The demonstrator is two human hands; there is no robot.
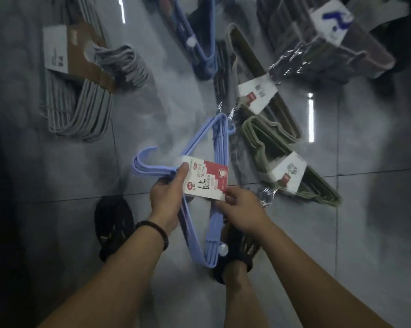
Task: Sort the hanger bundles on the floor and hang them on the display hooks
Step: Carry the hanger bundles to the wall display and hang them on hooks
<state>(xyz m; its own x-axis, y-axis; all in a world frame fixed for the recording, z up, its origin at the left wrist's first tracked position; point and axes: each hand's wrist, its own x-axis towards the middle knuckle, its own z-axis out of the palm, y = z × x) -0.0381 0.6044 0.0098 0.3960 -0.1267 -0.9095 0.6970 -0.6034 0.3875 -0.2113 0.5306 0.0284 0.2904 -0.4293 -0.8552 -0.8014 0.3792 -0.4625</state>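
Note:
A bundle of light blue plastic hangers (217,147) with a red and white paper label (207,179) is lifted above the grey tiled floor, between both hands. My left hand (167,195) grips the bundle at the neck, just below the hooks, thumb on the label's left edge. My right hand (241,207) pinches the label's lower right corner. On the floor lie a grey hanger bundle (81,98) with a cardboard sleeve, a second blue bundle (202,48), two olive bundles (254,67) (294,176), and a wrapped dark bundle (325,43). No display hooks are in view.
My feet in black sandals stand on the floor below the hands, the left foot (113,226) and the right foot (237,254). Glossy floor tiles (365,209) reflect ceiling lights. Loose clear wrapping (266,197) lies by the near olive bundle.

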